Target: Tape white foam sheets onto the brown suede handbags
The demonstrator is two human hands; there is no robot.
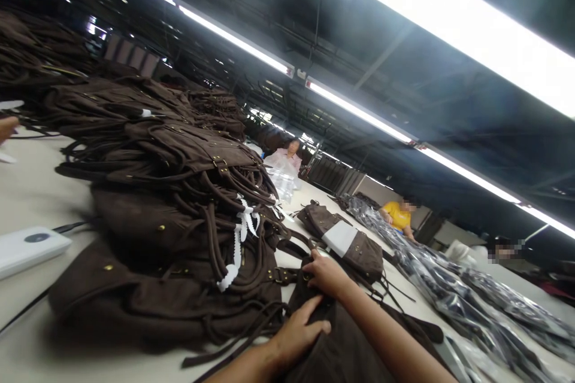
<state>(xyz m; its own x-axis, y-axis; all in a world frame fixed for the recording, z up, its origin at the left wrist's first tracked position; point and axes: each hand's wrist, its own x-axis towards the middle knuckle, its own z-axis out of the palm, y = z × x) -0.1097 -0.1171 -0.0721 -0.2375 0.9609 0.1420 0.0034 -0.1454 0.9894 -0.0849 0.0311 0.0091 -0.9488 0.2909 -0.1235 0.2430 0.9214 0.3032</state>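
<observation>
A dark brown fabric bag (345,344) lies on the table close in front of me, under both my hands. My left hand (294,332) rests on its left side, thumb and finger apart on the cloth, the other fingers not clearly seen. Farther up, my right hand (327,274) has its fingers curled over the bag's upper part, by a small metal fitting. Left of my hands is a tall pile of similar brown bags (179,293), with straps, brass-coloured buckles and white paper strips (236,251). Another brown bag (368,251) with a pale sheet (340,239) lies just beyond.
Plastic-wrapped goods (431,275) run along the table's right side. A white device (31,248) with a cord is at left. Another person's fingers (8,127) show at the left edge. Co-workers, one in a yellow shirt (398,215), are farther off.
</observation>
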